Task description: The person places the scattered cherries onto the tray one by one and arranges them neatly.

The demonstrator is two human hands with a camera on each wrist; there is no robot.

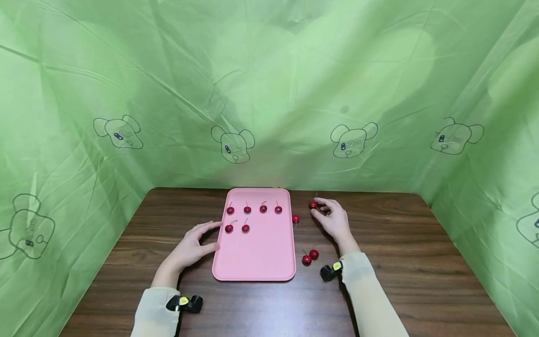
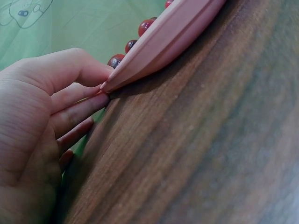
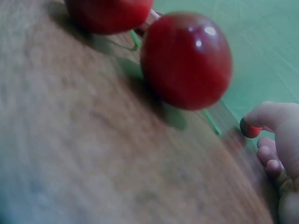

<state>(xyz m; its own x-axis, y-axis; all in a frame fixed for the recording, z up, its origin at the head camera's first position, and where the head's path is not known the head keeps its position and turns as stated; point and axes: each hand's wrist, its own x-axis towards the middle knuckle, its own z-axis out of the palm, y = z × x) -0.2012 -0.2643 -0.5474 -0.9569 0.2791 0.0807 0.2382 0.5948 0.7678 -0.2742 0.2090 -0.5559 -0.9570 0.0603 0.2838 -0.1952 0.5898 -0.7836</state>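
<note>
- Six cherries lie on the pink tray (image 1: 257, 262): a row of four (image 1: 254, 208) across its upper part and two more (image 1: 237, 228) just below at the left, all at mid-frame in the head view.
- Four cherries lie off the tray on the wooden table (image 1: 400, 262): one (image 1: 295, 218) just beside the tray's right edge, a pair (image 1: 310, 256) lower down, touching or nearly so, and one (image 1: 313, 205) at the right hand.
- At centre right of the frame, the right hand (image 1: 334, 219) has its fingers curled about that last cherry; the right wrist view shows a fingertip touching it, but whether it is already pinched I cannot tell.
- At centre left, the left hand (image 1: 191, 248) lies with straight, loosely spread fingers against the tray's left edge; the left wrist view shows the fingertips (image 2: 96, 100) touching the rim.
- By my reading, the step in hand is picking up a loose cherry while the tray is steadied.
- Moving it onto the tray would need a light pinch, since the fruit is round and could roll, and an open spot beside the lower two.
</note>
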